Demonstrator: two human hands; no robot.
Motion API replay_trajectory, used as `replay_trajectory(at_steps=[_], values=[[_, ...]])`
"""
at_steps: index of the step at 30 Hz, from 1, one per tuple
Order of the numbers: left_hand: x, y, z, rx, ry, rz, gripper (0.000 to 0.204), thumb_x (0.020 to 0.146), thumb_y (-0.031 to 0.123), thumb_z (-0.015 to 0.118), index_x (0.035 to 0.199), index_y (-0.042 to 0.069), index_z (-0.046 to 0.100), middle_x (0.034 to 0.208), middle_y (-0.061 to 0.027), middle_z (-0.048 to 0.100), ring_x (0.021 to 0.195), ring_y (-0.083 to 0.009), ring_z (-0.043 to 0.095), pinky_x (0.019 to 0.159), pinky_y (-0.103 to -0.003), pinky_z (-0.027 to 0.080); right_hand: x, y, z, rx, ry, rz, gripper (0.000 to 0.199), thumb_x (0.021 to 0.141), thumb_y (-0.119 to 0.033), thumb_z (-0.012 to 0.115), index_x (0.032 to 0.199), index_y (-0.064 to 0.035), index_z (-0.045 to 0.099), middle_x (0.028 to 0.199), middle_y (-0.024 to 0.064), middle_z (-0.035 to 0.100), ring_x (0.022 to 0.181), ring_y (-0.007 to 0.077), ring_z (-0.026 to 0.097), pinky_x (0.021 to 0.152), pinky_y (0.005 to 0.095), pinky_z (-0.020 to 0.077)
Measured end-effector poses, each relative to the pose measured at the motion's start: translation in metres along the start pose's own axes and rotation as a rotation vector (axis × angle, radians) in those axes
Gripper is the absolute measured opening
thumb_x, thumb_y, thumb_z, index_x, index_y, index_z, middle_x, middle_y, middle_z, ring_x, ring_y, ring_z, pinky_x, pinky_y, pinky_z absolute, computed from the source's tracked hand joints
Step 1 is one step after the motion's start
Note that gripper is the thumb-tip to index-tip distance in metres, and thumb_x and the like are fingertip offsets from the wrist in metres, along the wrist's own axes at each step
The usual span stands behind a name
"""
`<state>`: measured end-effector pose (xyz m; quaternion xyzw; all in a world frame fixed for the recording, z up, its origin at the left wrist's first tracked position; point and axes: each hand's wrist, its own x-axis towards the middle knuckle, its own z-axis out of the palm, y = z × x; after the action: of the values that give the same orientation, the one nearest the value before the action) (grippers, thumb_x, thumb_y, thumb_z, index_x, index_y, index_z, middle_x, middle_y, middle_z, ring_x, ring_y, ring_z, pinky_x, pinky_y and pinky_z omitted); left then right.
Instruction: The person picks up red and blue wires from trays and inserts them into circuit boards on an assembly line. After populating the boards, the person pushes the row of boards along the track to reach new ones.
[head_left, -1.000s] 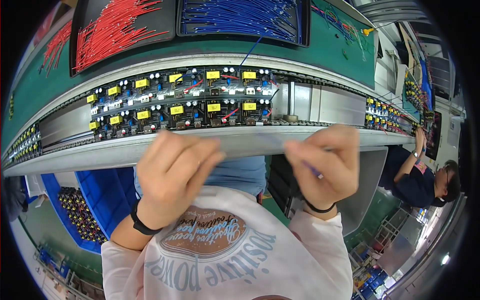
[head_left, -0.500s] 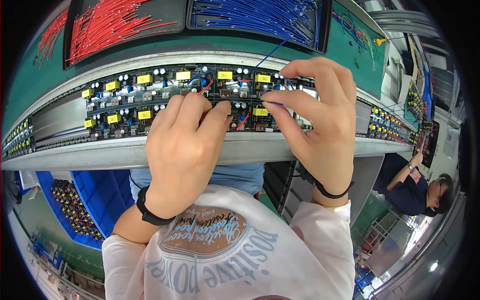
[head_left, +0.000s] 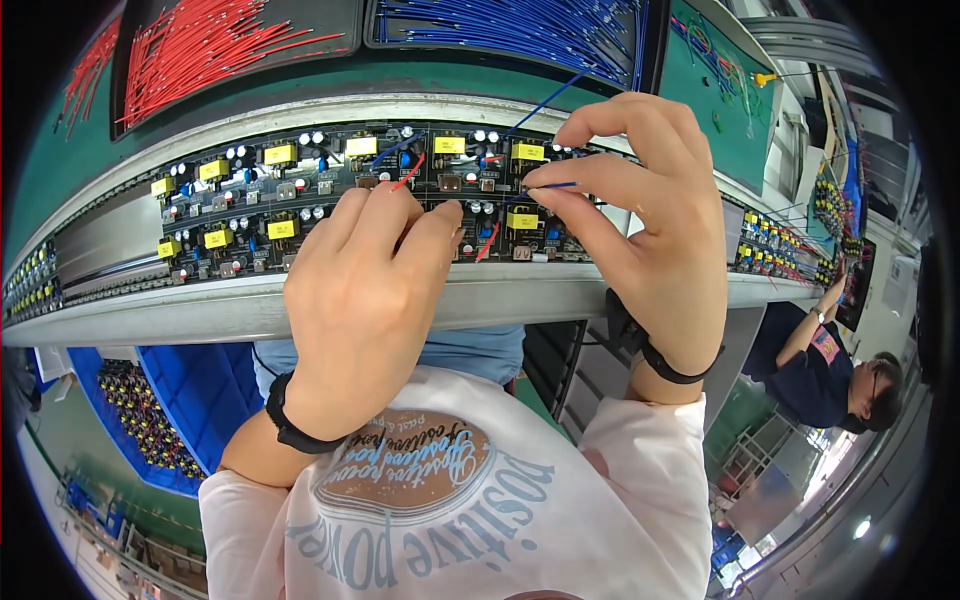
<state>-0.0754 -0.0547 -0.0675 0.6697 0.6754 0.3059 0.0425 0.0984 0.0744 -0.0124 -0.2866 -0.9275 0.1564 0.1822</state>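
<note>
A row of black circuit boards (head_left: 335, 190) with yellow box-shaped parts (head_left: 283, 230) lies across the rail in front of me. My right hand (head_left: 655, 215) is above the boards, thumb and forefinger pinched on a short blue wire (head_left: 556, 186). My left hand (head_left: 360, 285) rests over the boards' near edge, its fingers curled and their tips partly hidden; I cannot make out what is in them. Beside its fingers a red wire (head_left: 408, 174) stands up from a board, and another red wire (head_left: 488, 243) sits to the right. A longer blue wire (head_left: 540, 108) slants up behind.
Beyond the rail (head_left: 240, 310) stand a tray of red wires (head_left: 215, 60) and a tray of blue wires (head_left: 510, 35). Loose coloured wires (head_left: 715, 60) lie farther right. A blue bin (head_left: 180, 400) with boards is low on the left. A person (head_left: 825, 365) works at the right.
My right hand has shifted slightly up and right, and the pinched blue wire now lies higher above the boards. My left hand stays nearly in place.
</note>
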Motion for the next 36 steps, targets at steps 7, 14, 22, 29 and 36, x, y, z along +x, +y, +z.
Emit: replay_trajectory(at_steps=[7,14,22,29,36], values=[[0.0,0.0,0.0,-0.007,0.002,-0.005,0.021,0.076,0.009,0.077,0.096,0.008,0.072,0.082,-0.0032,0.055,0.075,-0.0215,0.059,0.061,-0.035,0.048,0.0,0.002,0.003,0.004,-0.009,-0.013,0.017,0.071,-0.006,0.083,0.088,-0.0079,0.08,0.103,0.0034,0.069,0.105,0.0264,0.061,0.089,0.0387,0.0469],[-0.001,0.001,0.0,-0.012,-0.016,-0.018,0.022,0.076,0.009,0.077,0.097,0.009,0.072,0.082,-0.0034,0.055,0.076,-0.0219,0.06,0.062,-0.035,0.049,0.0,0.004,0.005,0.008,0.002,-0.019,0.017,0.072,-0.006,0.083,0.088,-0.0077,0.079,0.102,0.0038,0.069,0.105,0.0262,0.061,0.089,0.0382,0.047],[0.0,0.0,0.001,-0.02,-0.022,-0.009,0.022,0.075,0.009,0.075,0.097,0.009,0.072,0.082,-0.0039,0.054,0.077,-0.0224,0.061,0.064,-0.036,0.05,0.002,0.0,-0.003,-0.018,-0.07,-0.066,0.02,0.069,-0.006,0.083,0.088,-0.0091,0.078,0.1,0.0024,0.069,0.103,0.0269,0.062,0.089,0.0393,0.0463],[0.001,0.0,-0.001,-0.008,-0.048,-0.02,0.022,0.075,0.009,0.074,0.096,0.009,0.07,0.082,-0.0046,0.055,0.078,-0.0226,0.061,0.064,-0.036,0.05,0.009,-0.001,-0.007,0.0,-0.133,-0.097,0.026,0.07,-0.005,0.082,0.095,-0.0089,0.077,0.1,0.0028,0.07,0.103,0.027,0.063,0.087,0.0384,0.0467],[0.0,-0.001,-0.005,-0.012,-0.026,-0.032,0.021,0.077,0.008,0.075,0.097,0.009,0.07,0.082,-0.005,0.055,0.078,-0.0234,0.062,0.065,-0.036,0.051,0.025,0.01,-0.054,0.018,-0.14,0.079,0.024,0.082,-0.006,0.077,0.106,-0.0049,0.075,0.1,0.0061,0.074,0.092,0.0235,0.066,0.081,0.0336,0.0489]])
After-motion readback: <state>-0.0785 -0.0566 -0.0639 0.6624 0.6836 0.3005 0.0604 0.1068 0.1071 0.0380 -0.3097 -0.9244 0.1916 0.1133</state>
